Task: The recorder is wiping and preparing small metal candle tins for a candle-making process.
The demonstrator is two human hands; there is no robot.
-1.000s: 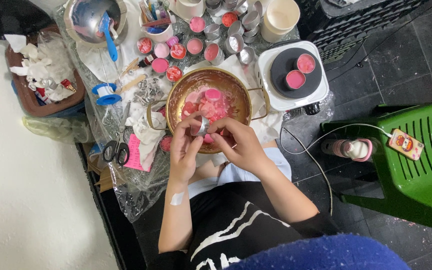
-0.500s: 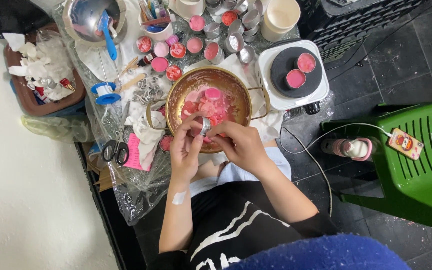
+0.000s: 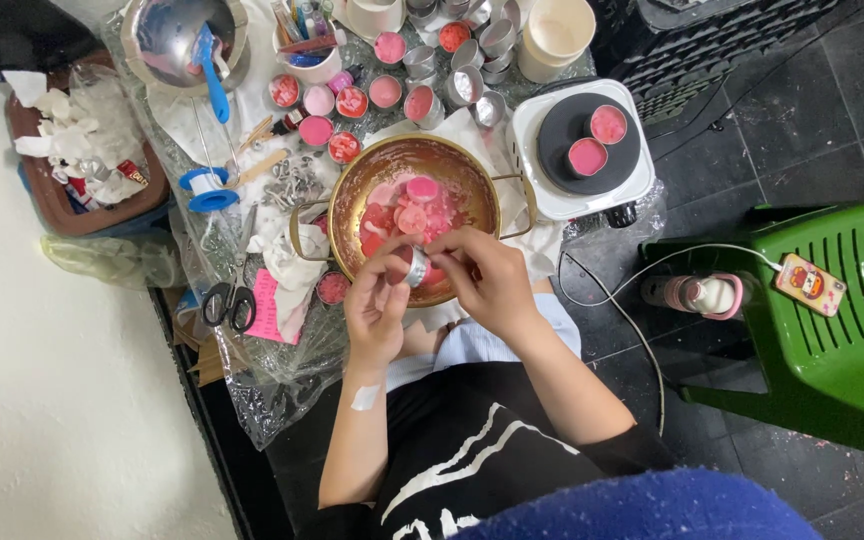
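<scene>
The left hand (image 3: 377, 305) and right hand (image 3: 482, 280) meet over the near rim of the brass bowl (image 3: 352, 195), both pinching 1 small metal cup (image 3: 414, 267) between their fingertips. Pink wax pieces (image 3: 414, 205) lie in the bowl. Just right, a white hot plate (image 3: 552, 195) carries 2 pink-filled cups (image 3: 597, 140). Scissors (image 3: 230, 300) lie to the left.

**Two hands hold a little metal cup over a bowl**

The left hand (image 3: 377, 310) and the right hand (image 3: 487, 280) meet on a small metal cup (image 3: 414, 266). Under them sits a big brass bowl (image 3: 352, 190) with pink wax pieces inside. Black scissors (image 3: 229, 303) lie to the left. Two pink cups rest on a white hot plate (image 3: 577, 195).
</scene>
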